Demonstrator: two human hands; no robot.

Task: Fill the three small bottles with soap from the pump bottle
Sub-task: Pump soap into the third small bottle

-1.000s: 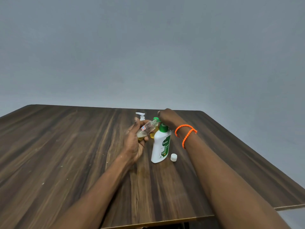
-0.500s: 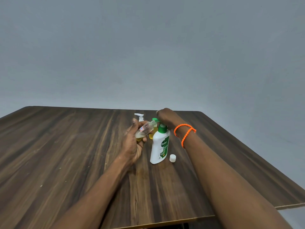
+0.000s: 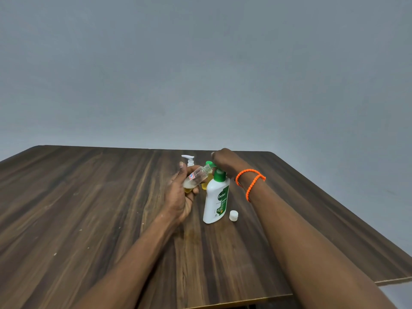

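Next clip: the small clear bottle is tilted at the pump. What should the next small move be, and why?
Probably one more press on the pump head. The right hand rests on top of the pump bottle, and the left hand holds the small clear bottle tilted with its open mouth by the nozzle. Only a little yellowish soap sits in its bottom, and its white cap lies off on the table.

The brand "Dettol" can be read in white letters on the green label of the pump bottle [image 3: 215, 198], while the small red and blue print on the small clear bottle [image 3: 196, 176], just left of it, cannot be read.
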